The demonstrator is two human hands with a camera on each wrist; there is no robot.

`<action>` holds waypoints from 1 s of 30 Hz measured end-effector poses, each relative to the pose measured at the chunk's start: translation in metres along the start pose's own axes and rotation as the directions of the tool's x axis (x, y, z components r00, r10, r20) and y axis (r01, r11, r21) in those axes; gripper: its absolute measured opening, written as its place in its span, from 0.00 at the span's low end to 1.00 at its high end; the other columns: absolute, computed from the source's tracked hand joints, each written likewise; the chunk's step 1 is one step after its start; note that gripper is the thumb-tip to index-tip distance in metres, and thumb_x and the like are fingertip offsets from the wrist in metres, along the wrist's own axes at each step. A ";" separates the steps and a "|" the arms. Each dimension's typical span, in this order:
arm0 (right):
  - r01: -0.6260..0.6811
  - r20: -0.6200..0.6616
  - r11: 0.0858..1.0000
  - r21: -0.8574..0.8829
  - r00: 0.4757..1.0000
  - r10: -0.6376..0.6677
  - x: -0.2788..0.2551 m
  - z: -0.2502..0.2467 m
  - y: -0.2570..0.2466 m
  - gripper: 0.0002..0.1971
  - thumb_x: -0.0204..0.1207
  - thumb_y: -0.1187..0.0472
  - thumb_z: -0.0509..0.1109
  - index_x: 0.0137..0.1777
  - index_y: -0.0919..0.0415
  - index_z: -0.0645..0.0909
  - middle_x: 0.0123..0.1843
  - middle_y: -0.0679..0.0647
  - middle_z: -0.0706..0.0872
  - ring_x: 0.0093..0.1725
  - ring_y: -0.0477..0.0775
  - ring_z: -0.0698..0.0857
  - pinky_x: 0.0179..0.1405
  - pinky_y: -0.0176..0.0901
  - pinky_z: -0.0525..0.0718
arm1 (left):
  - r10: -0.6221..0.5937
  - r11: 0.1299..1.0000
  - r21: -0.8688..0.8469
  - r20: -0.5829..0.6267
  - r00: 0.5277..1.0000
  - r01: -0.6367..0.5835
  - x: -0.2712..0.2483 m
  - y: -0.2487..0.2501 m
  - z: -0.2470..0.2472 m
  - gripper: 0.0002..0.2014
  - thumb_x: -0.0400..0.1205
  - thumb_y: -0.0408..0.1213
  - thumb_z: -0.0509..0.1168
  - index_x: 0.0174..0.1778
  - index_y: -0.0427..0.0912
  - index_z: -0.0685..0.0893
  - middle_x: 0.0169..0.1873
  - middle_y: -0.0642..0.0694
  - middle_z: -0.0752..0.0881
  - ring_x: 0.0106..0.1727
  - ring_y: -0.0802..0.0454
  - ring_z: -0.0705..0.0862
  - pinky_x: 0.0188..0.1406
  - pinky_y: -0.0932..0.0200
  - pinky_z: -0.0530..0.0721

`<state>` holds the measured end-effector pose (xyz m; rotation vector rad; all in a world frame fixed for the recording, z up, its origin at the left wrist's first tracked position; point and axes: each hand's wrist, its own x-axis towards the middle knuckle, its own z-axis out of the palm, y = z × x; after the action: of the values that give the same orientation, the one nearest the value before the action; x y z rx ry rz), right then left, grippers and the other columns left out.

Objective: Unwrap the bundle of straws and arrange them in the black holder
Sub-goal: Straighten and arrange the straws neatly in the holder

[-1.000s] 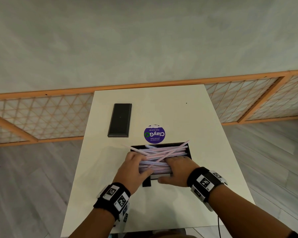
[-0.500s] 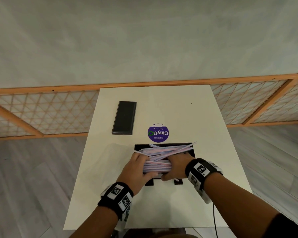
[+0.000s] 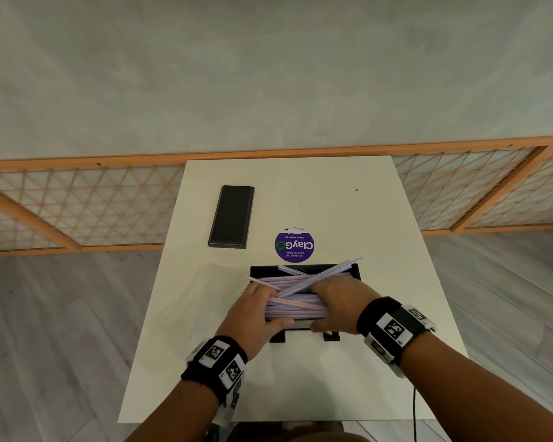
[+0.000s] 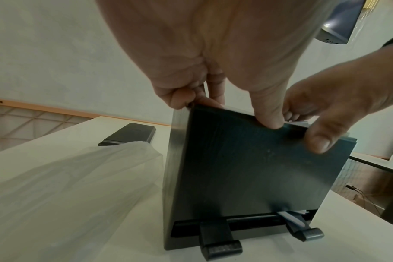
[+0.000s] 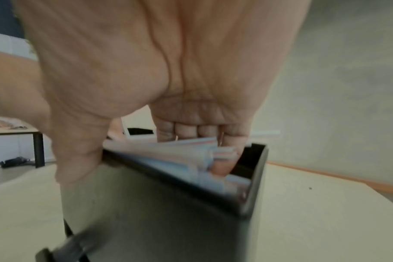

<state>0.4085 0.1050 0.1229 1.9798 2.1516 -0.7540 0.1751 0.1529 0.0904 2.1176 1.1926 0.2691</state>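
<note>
Head view: straws (image 3: 296, 306) lie as a pink/blue striped pile in the top of the black holder (image 3: 351, 270), long axis running left-right across the table, roughly parallel to the holder's long side. A few loose straws cross the pile diagonally, tips pointing up-right past the holder's far right corner; one tip sticks out left over the rim. Holder sits mid-table, near side toward the person, two small black feet showing at its front base.

Left hand (image 3: 253, 314) at the left end of the pile, fingers curled over the straw ends, thumb on the holder's front face. Right hand (image 3: 340, 306) at the right end, fingers curled down into the straws, thumb on the front wall. Both hands hold the pile between them.

Left wrist view: left thumb and fingers pinch over the holder's top edge; clear plastic wrap (image 4: 74, 191) lies on the table just left of the holder. Right wrist view, blurred: fingers (image 5: 222, 168) reach inside the holder among the straw ends.

White rectangular table (image 3: 396, 362). Black flat lid-like slab (image 3: 232, 216) lies at far left of the table, well apart from the holder. Round purple sticker (image 3: 294, 245) just beyond the holder. Grey wood-look floor, pale wall, orange-framed lattice panel (image 3: 87, 207) along the wall base behind the table
</note>
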 end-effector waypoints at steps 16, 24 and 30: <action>-0.096 -0.210 0.992 -0.087 0.975 0.076 -0.025 0.018 0.013 0.12 0.84 0.50 0.61 0.56 0.50 0.85 0.58 0.52 0.81 0.59 0.59 0.80 0.48 0.50 0.84 | 0.018 1.000 0.011 -0.325 0.945 -0.016 0.002 0.014 -0.020 0.15 0.83 0.47 0.71 0.65 0.53 0.83 0.66 0.55 0.72 0.55 0.57 0.83 0.56 0.59 0.87; -0.100 -0.425 0.995 -0.001 0.901 0.091 -0.010 0.012 0.016 0.18 0.76 0.61 0.71 0.66 0.54 0.83 0.60 0.56 0.80 0.47 0.62 0.83 0.34 0.54 0.87 | -0.137 0.987 0.055 -0.219 0.966 0.152 0.020 -0.008 -0.033 0.10 0.87 0.40 0.65 0.62 0.51 0.88 0.56 0.50 0.81 0.56 0.51 0.83 0.62 0.49 0.86; -0.145 -0.372 0.983 -0.112 0.924 0.094 -0.002 0.014 0.022 0.09 0.72 0.62 0.74 0.52 0.56 0.84 0.55 0.56 0.79 0.42 0.61 0.80 0.27 0.50 0.82 | -0.151 0.988 -0.007 -0.280 0.948 0.155 0.012 -0.006 -0.045 0.07 0.88 0.36 0.64 0.57 0.49 0.86 0.50 0.52 0.83 0.49 0.56 0.81 0.53 0.59 0.82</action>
<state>0.4266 0.0979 0.1058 2.2973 2.1668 -0.2201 0.1559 0.1855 0.1184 2.0327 1.5187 0.5035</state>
